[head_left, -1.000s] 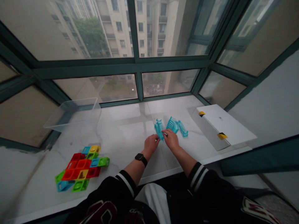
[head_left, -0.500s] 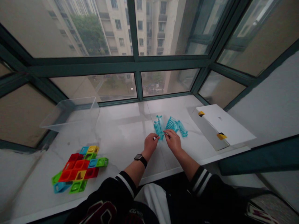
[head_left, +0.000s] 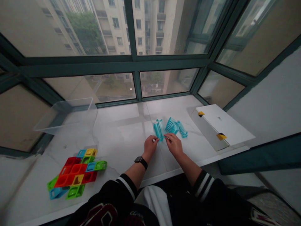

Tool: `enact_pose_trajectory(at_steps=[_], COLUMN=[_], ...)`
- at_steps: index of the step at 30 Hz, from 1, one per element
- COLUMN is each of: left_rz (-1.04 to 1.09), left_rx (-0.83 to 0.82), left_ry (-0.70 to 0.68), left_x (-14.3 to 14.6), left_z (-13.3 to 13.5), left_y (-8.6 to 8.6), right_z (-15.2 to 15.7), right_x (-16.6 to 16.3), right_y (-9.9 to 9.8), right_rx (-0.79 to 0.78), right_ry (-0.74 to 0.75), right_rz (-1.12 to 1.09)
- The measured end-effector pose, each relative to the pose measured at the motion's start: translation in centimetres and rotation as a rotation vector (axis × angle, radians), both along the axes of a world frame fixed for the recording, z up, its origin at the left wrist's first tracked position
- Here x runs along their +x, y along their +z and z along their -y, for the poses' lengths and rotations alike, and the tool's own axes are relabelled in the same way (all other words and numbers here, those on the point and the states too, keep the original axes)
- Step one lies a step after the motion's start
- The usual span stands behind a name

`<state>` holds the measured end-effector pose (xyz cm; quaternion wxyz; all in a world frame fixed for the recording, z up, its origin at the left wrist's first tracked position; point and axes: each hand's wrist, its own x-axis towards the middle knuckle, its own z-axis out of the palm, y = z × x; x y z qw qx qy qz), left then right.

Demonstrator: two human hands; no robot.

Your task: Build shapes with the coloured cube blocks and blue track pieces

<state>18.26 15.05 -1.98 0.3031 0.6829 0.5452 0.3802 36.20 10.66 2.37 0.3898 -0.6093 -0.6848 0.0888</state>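
Observation:
A see-through teal, trough-shaped plastic piece (head_left: pixel 158 128) lies lengthwise on the white counter, its near end between my hands. My left hand (head_left: pixel 150 147), with a dark watch on the wrist, has thumb and fingers pinched together at the left of that end. On the other side, my right hand (head_left: pixel 174 145) also has its fingers pinched close, touching the near right edge. Just beyond the right hand are a curved, ribbed teal piece (head_left: pixel 171 125) and a narrow straight teal piece (head_left: pixel 182 129), lying side by side.
Colourful plastic blocks (head_left: pixel 76 171) form a flat cluster at the left. Behind them stands a clear plastic bin (head_left: pixel 66 125). A white box (head_left: pixel 223 124) with yellow-and-black tabs sits at the right. Green-framed windows (head_left: pixel 117 66) border the counter's far side.
The teal piece between my hands showed offset ends and two uneven edges before; now its outline looks more even. Both hands stay close to the same spot. The view has shifted slightly.

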Motion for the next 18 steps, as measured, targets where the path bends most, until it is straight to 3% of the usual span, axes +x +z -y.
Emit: enact_pose_trajectory(at_steps=[18], left_rz=[-0.016], left_rx=[0.004], left_ry=[-0.017], left_x=[-0.2], left_z=[-0.2], left_y=[-0.7], right_z=[-1.4], right_x=[-0.8], right_y=[-1.2], right_rx=[-0.09], right_ry=[0.024], right_rz=[0.104])
